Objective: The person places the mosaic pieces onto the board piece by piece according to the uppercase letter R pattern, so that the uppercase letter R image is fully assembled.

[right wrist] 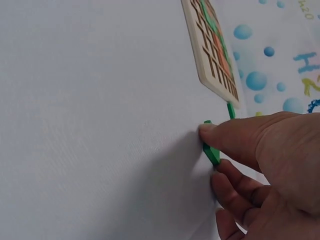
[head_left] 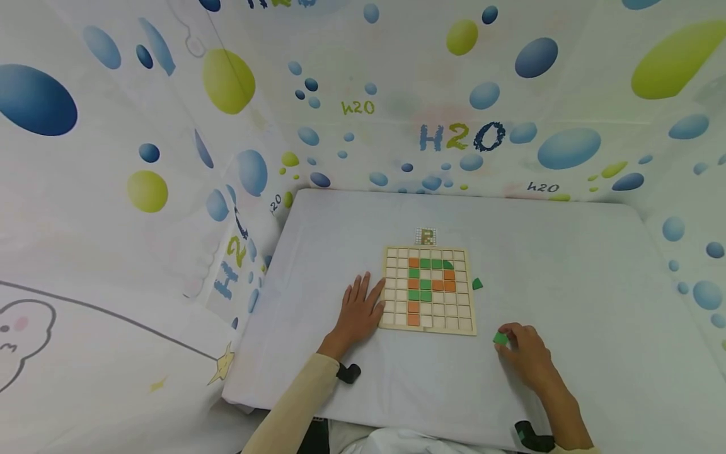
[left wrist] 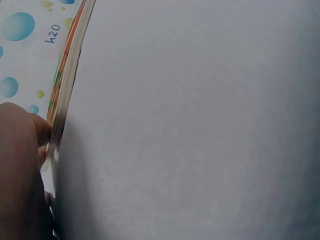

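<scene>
A light wooden grid board (head_left: 448, 331) lies on the white-covered table, with green tiles (head_left: 435, 263) and orange tiles (head_left: 413, 308) set in its squares in the shape of a letter P. My left hand (head_left: 358, 310) lies flat with fingers spread, its thumb side touching the board's left edge. To the right of the board's near corner, my right hand (head_left: 527, 353) pinches a small green tile (right wrist: 212, 151) between thumb and fingertips, close to the table. Another green tile (head_left: 477, 284) with a slanted side lies just off the board's right edge.
A small printed card (head_left: 426, 236) with a P pattern on a grid lies against the board's far edge. White sheeting with blue and green dots (head_left: 229, 82) hangs behind and left of the table (head_left: 567, 265). Dark wrist mounts (head_left: 533, 436) sit near both forearms.
</scene>
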Demonstrator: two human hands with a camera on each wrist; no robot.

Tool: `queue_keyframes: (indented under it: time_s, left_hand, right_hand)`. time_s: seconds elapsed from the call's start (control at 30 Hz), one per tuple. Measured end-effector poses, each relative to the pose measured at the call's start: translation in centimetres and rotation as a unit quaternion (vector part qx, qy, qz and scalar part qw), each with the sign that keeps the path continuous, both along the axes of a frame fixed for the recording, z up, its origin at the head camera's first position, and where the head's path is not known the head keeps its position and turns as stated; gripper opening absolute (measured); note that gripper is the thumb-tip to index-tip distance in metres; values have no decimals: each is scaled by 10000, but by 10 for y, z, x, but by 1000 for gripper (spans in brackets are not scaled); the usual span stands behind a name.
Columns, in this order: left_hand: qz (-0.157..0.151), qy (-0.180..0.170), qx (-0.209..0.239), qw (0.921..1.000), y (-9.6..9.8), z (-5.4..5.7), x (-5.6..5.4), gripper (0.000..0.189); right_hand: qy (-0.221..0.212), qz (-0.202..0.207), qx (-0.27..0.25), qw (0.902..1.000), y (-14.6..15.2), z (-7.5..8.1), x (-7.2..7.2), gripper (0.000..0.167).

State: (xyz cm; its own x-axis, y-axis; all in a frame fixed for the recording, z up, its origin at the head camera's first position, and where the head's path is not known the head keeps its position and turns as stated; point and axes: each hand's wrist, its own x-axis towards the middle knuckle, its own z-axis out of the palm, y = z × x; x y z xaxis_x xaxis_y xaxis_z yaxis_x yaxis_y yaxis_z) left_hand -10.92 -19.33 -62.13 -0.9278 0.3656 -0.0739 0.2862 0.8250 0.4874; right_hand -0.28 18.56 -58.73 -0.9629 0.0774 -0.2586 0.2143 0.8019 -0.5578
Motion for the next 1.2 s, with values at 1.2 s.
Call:
queue_keyframes:
  time_s: [1.2]
  left_hand:
    - [21, -44, -320, 9995, 1, -4, -3, 60]
  right_hand:
    - [665, -571, -195, 9960, -38, -10, -58, 37]
